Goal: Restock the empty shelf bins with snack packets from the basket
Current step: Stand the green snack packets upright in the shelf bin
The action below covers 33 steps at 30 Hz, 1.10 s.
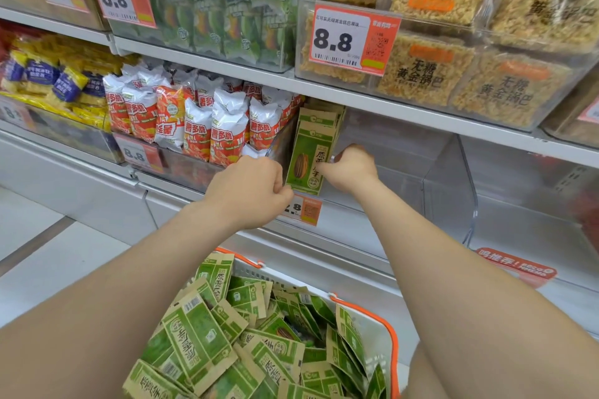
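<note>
Several green and tan sunflower seed packets [310,152] stand upright as a stack at the left end of a clear shelf bin [450,201]. My right hand [351,167] grips the right edge of the front packet. My left hand [251,189] is curled at the packet's lower left corner; its fingertips are hidden, so contact is unclear. Below, a white basket [385,327] with orange handles holds many more of the same seed packets [233,343].
Red and white tomato snack bags [201,126] fill the bin to the left, blue and yellow packs [48,81] beyond them. The upper shelf holds green packets [220,10] and rice crust packs [453,68]. An orange price tag [304,210] hangs below the seed packets.
</note>
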Motion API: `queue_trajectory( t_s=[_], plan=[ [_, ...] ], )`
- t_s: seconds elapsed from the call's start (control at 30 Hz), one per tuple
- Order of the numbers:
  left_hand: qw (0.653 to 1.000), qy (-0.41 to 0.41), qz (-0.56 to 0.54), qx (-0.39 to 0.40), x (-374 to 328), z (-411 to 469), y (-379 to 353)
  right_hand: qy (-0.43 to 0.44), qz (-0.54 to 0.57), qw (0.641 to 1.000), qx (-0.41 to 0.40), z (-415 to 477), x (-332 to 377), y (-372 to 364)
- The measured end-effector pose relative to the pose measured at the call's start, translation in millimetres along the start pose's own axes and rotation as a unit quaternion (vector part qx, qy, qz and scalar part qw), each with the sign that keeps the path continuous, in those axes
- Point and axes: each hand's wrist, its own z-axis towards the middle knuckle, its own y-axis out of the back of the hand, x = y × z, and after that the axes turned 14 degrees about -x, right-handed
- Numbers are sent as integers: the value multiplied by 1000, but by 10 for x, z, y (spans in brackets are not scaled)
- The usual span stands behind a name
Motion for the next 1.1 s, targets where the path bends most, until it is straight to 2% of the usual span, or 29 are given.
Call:
queue_trajectory(
  t_s=[0.1, 0.23, 0.3, 0.47, 0.7, 0.8, 0.9, 1.03, 1.1],
  plan=[
    [998, -5, 8, 57, -15, -52, 12, 12, 20, 1000, 10, -97, -36, 67],
    [990, -17, 26, 137, -48, -124, 46, -19, 66, 989, 133, -208, -107, -30],
    [986, -28, 29, 160, -58, -145, 49, -37, 111, 980, 164, -221, -104, -47],
    [985, -36, 36, 165, -98, -139, 21, -76, 201, 969, 123, -188, 45, -73],
    [984, -45, 48, 167, -60, -85, -53, -73, 142, 985, 58, -57, 140, -215],
    [983, -41, 54, 168, -11, -67, -66, -10, 115, 993, -22, 12, 144, -183],
    [983, -43, 57, 166, 25, -61, -65, 58, 132, 985, -96, 46, 113, -180],
    [983, -43, 56, 169, 48, -74, -46, 116, 69, 988, -80, 58, 64, -301],
    [983, -43, 54, 172, 42, -78, -37, 114, 48, 989, -75, 81, 54, -342]
  ],
)
